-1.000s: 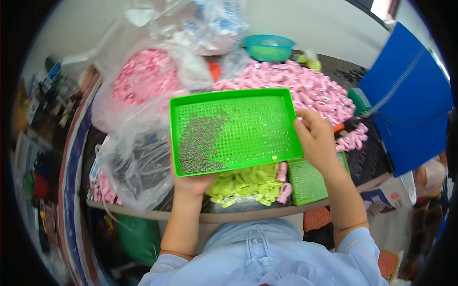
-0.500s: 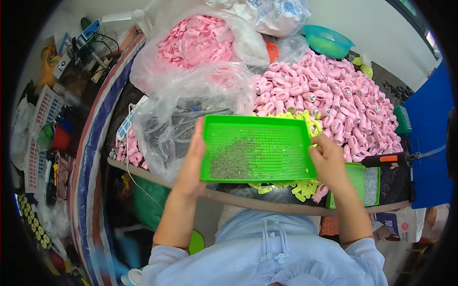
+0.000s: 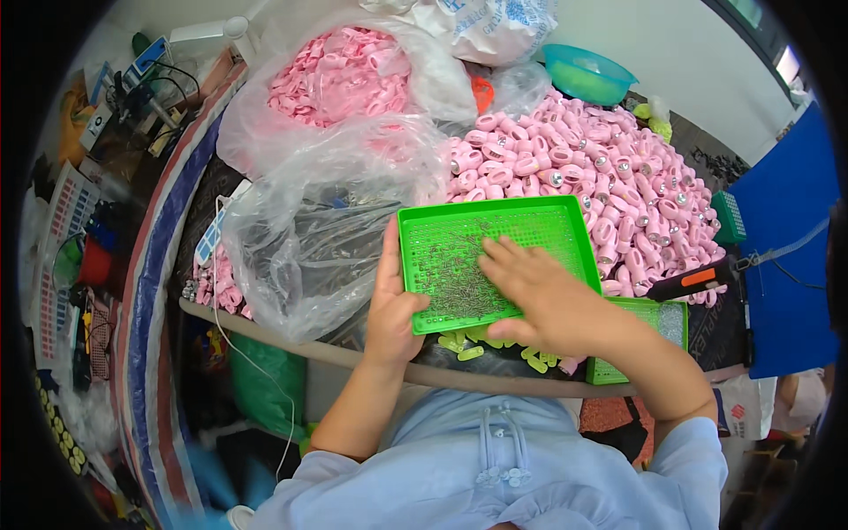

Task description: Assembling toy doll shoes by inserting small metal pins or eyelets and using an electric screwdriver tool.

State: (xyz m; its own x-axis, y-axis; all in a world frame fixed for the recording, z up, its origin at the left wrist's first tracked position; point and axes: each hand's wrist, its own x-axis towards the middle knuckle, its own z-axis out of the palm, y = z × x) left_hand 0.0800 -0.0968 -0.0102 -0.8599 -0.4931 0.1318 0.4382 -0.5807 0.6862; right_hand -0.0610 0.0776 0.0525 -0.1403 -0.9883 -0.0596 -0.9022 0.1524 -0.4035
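Currently, in the head view, your bright green, rectangular, perforated plastic tray (image 3: pixel 490 206) is held over the near part of the dark surface (image 3: pixel 720 337), in front of a heap of pink, rounded plastic pieces (image 3: pixel 609 181). Its long axis runs left to right, the right end angled slightly away from you. Your left hand (image 3: pixel 391 314) is clamped on the left end, thumb over the rim. Your right hand (image 3: pixel 549 296) lies over the small, grey metal pins (image 3: pixel 455 281), fingers stretched out and slightly apart. Half a second ago, it gripped the tray's right end; now the pins are spread more widely.
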